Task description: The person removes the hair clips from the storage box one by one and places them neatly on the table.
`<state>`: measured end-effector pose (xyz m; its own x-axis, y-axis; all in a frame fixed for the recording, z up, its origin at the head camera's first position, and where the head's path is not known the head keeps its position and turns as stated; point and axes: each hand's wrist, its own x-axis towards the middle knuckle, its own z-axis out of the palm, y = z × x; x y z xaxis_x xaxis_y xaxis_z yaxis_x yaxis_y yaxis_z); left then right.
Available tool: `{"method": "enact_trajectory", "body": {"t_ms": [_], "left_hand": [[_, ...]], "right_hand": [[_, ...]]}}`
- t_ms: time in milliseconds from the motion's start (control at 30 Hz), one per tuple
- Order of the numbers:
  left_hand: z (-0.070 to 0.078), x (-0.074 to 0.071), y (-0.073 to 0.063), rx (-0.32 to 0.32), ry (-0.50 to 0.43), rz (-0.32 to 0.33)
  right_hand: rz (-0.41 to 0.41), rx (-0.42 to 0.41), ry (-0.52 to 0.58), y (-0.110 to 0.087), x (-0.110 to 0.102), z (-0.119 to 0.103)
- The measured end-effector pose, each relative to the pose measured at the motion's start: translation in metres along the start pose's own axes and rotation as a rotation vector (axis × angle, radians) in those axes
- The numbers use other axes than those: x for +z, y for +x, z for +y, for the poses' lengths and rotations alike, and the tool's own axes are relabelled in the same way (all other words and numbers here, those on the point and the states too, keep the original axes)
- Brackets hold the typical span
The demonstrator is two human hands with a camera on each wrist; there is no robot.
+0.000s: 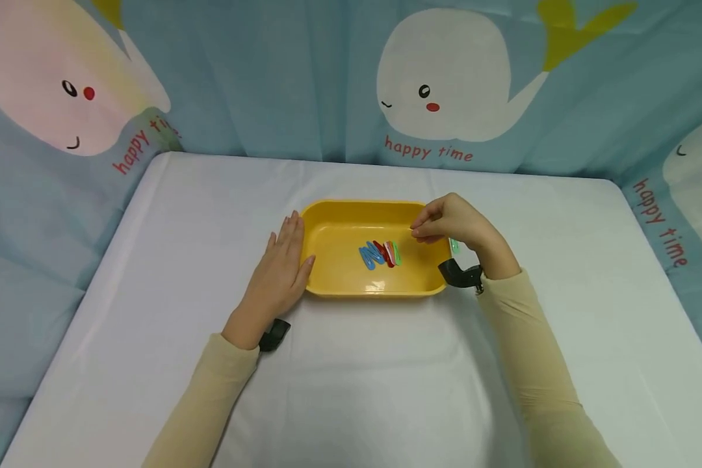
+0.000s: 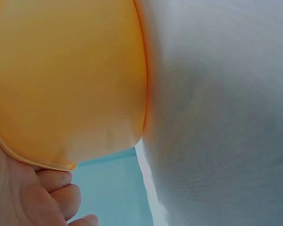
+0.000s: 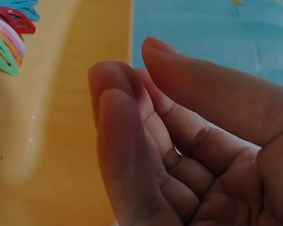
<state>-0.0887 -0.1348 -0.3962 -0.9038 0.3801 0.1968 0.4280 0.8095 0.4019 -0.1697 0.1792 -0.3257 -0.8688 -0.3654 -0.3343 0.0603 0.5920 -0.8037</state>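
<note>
Near the middle of the table stands a yellow tray. My left hand lies along its left rim with straight fingers, the thumb at the near left corner. Above the tray's right end hovers my right hand; its fingers are loosely bent and the thumb stands apart, with nothing between them. On the tray floor several snap hair clips lie in a row: blue clips, a red clip, a pale clip, an orange clip and a green clip.
Just outside the tray's right rim, partly hidden by the right wrist, lies a light green piece. A white cloth covers the table. Behind it hangs a blue curtain printed with whales. Each wrist wears a black camera mount.
</note>
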Motion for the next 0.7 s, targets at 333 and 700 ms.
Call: {"method": "enact_trajectory", "body": {"t_ms": [333, 700], "left_hand": [[0.000, 0.000, 0.000, -0.018, 0.003, -0.019], [0.000, 0.000, 0.003, -0.015, 0.003, -0.021]], "right_hand": [[-0.043, 0.045, -0.057, 0.025, 0.009, 0.001], [-0.117, 0.015, -0.006, 0.042, 0.022, -0.003]]}}
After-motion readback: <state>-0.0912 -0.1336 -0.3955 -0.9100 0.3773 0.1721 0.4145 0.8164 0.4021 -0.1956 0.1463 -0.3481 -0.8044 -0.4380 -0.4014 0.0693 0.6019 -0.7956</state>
